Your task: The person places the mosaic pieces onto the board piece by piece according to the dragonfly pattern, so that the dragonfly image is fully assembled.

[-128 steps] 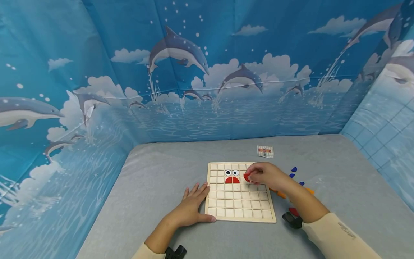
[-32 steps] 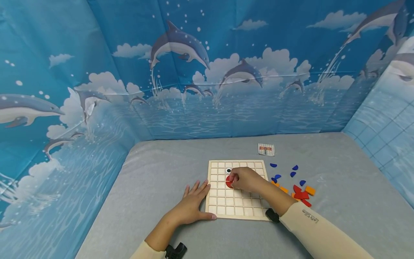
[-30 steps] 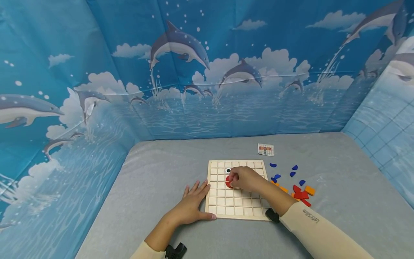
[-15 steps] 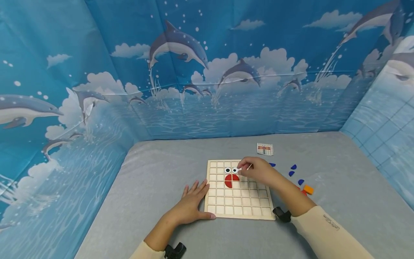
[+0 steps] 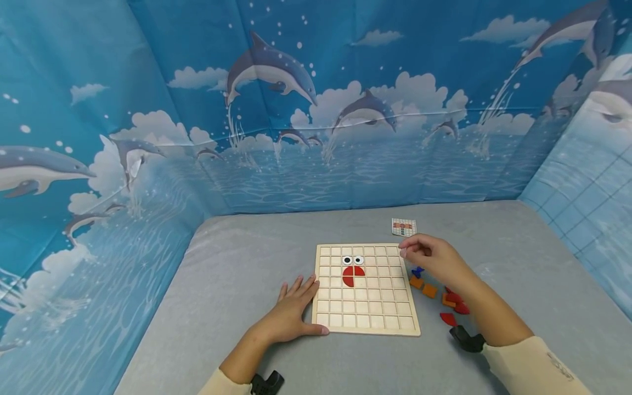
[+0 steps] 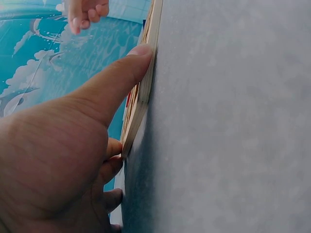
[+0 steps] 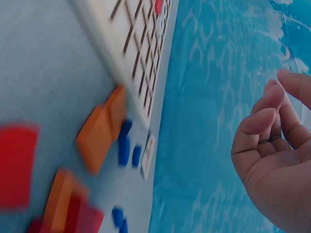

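A square wooden grid board [image 5: 375, 315] lies on the grey cloth. Two round eye tiles [image 5: 347, 260] sit side by side in its upper cells, above three red quarter-circle tiles [image 5: 348, 281]. My left hand [image 5: 291, 315] rests at the board's left side with fingers spread; in the left wrist view its thumb [image 6: 133, 63] lies along the board's near edge. Over the board's upper right corner hovers my right hand [image 5: 434, 260], its fingers loosely bent. The right wrist view shows nothing between those fingers [image 7: 260, 121].
Right of the board lie orange blocks [image 5: 429, 291], red pieces [image 5: 448, 319] and small blue pieces [image 5: 418, 271], partly hidden by the right arm. A printed pattern card [image 5: 404, 226] is behind the board's far right corner. Dolphin-print curtains [image 5: 296, 181] enclose the surface.
The red quarter tile pinched earlier by my right hand is now on the board below the left one. That hand has withdrawn to the right. My left hand has stayed put.
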`<state>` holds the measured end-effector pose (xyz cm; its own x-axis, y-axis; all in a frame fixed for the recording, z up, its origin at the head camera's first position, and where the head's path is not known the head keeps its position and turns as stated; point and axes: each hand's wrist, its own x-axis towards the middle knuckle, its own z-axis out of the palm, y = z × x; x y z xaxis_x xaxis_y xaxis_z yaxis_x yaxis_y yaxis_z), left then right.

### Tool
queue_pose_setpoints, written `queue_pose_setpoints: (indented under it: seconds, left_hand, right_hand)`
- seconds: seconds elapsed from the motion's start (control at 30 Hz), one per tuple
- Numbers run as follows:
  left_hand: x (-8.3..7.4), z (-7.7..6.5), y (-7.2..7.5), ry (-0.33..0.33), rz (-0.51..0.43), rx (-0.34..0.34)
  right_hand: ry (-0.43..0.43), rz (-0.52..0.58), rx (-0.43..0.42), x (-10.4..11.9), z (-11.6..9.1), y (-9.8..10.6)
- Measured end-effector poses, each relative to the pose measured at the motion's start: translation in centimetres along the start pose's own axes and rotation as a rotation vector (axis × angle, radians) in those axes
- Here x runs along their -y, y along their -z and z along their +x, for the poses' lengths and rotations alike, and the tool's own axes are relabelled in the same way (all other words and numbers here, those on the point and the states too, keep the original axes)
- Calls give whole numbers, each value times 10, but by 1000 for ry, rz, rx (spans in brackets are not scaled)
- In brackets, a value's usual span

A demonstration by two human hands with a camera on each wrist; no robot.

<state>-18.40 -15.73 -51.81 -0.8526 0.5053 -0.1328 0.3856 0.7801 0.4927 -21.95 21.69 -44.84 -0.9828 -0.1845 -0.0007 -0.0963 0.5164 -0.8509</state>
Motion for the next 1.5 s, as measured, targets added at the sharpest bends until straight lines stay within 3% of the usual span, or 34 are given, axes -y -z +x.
queue_pose_setpoints:
  seconds: [0.3, 0.6, 1.03, 1.5]
  left_hand:
    - [2, 0, -1, 4, 2, -4]
    - [1, 0, -1, -2, 0, -4]
    - [1, 0, -1, -6, 3, -4]
    - [0, 0, -1, -10, 13, -13]
  right_hand:
    - [-81, -26, -38, -18, -21, 20]
    - [-142, -75, -41, -37, -37, 28]
    - [-222, -134, 47, -64, -51, 37]
    - [-244, -217, 110, -82, -50, 41]
